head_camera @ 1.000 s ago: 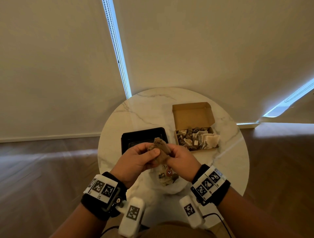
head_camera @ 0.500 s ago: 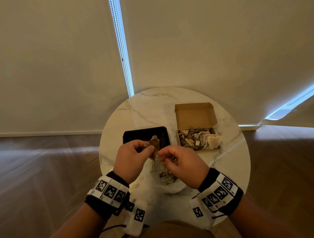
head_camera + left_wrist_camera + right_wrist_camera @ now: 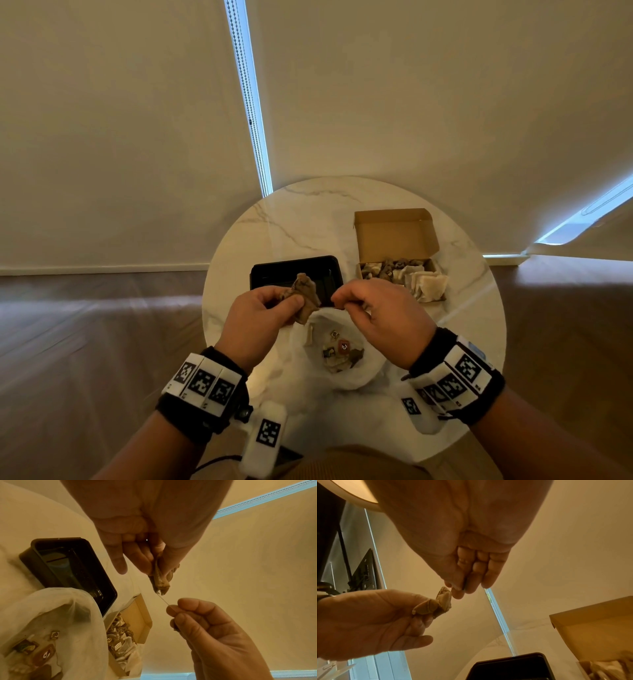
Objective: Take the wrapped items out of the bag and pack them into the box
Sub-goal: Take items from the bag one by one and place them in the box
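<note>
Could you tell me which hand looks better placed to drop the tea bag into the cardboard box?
Probably the left hand: it grips the tea bag, while the right hand, nearer the cardboard box, only pinches its string.

A home interior is suggested by the small round marble-patterned counter (image 3: 308,219) set on a wood-plank floor (image 3: 85,325). Pale roller blinds (image 3: 411,102) are drawn over tall windows (daylight shows only at the gaps), and a white skirting board (image 3: 102,269) lines the wall.
</note>
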